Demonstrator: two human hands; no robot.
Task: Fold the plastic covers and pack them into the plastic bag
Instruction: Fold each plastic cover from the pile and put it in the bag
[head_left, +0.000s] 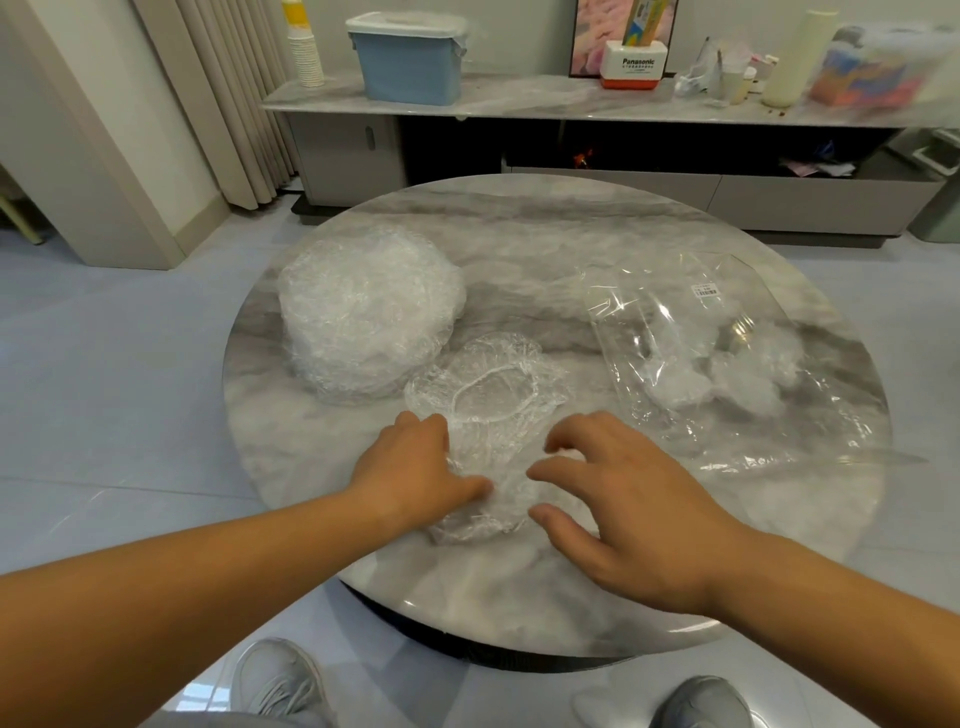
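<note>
The cover (491, 415) lies at my side of the table (545, 228), long axis running away from me, mouth up, my left hand (415, 467) bent onto its left edge, grip unclear, my right hand (623, 509) clawed wide at its right, holding nothing.

A round, grey-veined marble table (519, 223) stands on a glossy floor (130, 389) of pale blue-grey tiles. At 12 o'clock a long low cabinet (519, 101) with a matching marble top runs along the pale wall (519, 31). On it, from 11 to 1 o'clock, are a stack of paper cups (305, 57), a lidded blue storage box (408, 62), a red-and-white Panasonic box (635, 65) before a framed picture (597, 26), and a cream bottle (797, 57). Beige pleated curtains (223, 78) hang at 10 o'clock. The light is soft and even.
</note>
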